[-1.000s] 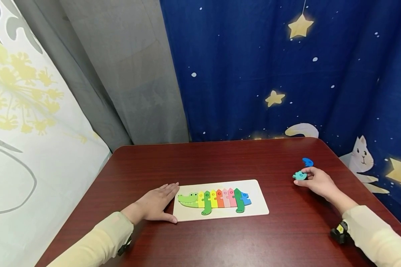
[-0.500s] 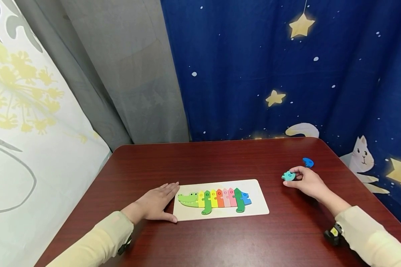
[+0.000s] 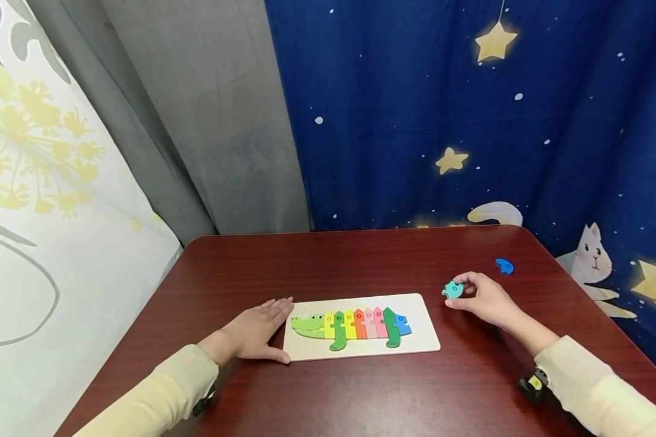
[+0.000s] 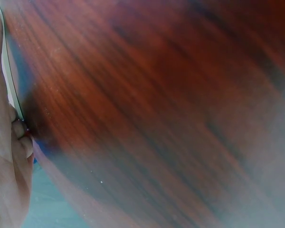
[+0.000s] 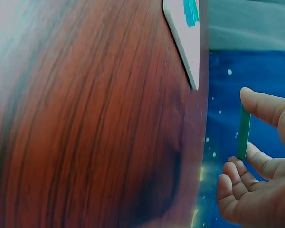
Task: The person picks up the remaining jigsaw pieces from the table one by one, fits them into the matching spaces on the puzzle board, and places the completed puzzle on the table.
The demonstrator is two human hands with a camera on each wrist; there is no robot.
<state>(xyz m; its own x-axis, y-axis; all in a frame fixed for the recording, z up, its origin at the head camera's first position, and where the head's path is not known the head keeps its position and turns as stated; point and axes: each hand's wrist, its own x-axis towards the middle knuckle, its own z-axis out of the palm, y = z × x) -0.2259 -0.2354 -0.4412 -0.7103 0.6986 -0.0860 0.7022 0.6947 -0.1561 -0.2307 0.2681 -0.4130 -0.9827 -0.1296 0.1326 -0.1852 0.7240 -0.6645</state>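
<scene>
A cream board [image 3: 423, 328] lies on the table, bearing a crocodile puzzle [image 3: 355, 326] of coloured pieces that runs from a light green head to a blue piece at its right end. My left hand [image 3: 257, 331] rests at the board's left edge, fingers straight and thumb at the near corner. To the right of the board, my right hand [image 3: 486, 298] pinches a teal puzzle piece [image 3: 453, 289] between thumb and fingers. In the right wrist view the teal piece [image 5: 243, 133] shows edge-on, above the table. A curved blue puzzle piece [image 3: 505, 266] lies beyond the right hand.
The dark red wooden table [image 3: 361, 394] has rounded far corners. Behind it hang a grey curtain [image 3: 213, 121] and a blue curtain [image 3: 382, 121] with stars. A white patterned cloth [image 3: 60, 243] hangs at the left.
My right hand has moved left towards the board with the teal puzzle piece, away from the blue piece. The left hand and the board have stayed in place.
</scene>
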